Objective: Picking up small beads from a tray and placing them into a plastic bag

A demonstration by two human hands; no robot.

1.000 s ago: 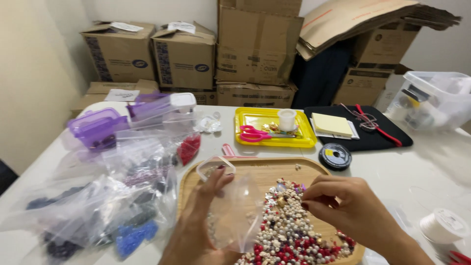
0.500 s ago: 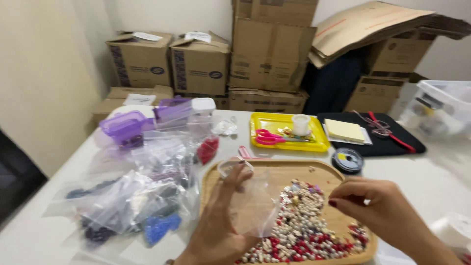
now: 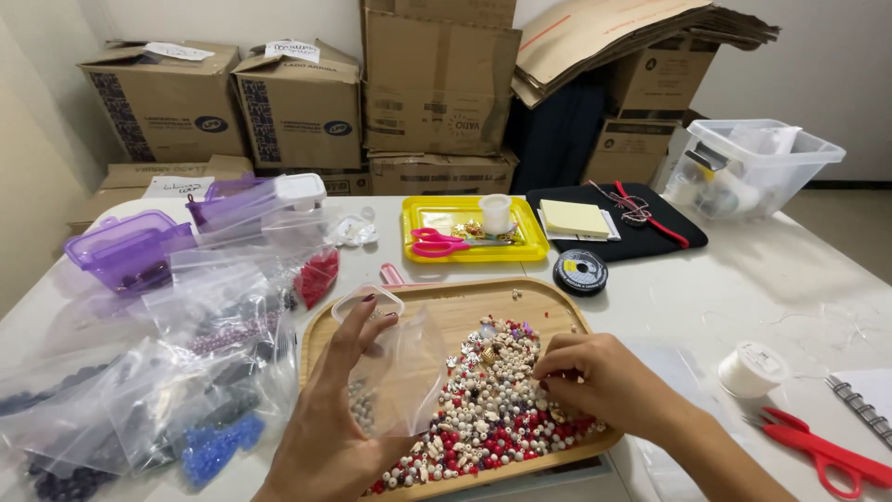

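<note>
Nearest the front edge of the white bench (image 3: 743,288): one left hand (image 3: 327,437), fingers spread partly open, holding up a clear plastic bag (image 3: 401,372) by its mouth over the left part of a wooden tray (image 3: 465,307); a few beads showed inside the bag. One right hand (image 3: 599,383), fingers curled down and pinched together on a heap of beads (image 3: 483,400), cream, red and mixed, which lay in the right half of the tray; whether a bead was caught between the fingertips could not be told. At the front right corner: red scissors (image 3: 822,451), a spiral notebook (image 3: 869,400) partly out of view, and just beyond them a white spool of thread (image 3: 751,368). Along the left edge: a pile of clear bags of beads (image 3: 177,372), blue, dark and red among them. Beyond the tray: a black spool (image 3: 580,271), touching nothing. Farther back, mid-bench: a yellow tray (image 3: 469,244) carrying pink scissors (image 3: 437,242) and a small white cup (image 3: 495,212); beside it to the right, a black pad (image 3: 669,237) bearing a yellow notepad (image 3: 574,217). Far left: purple plastic boxes (image 3: 130,249). Far right corner: a clear storage tub (image 3: 757,167). Behind the bench, against the wall: stacked cardboard boxes (image 3: 437,84).
</note>
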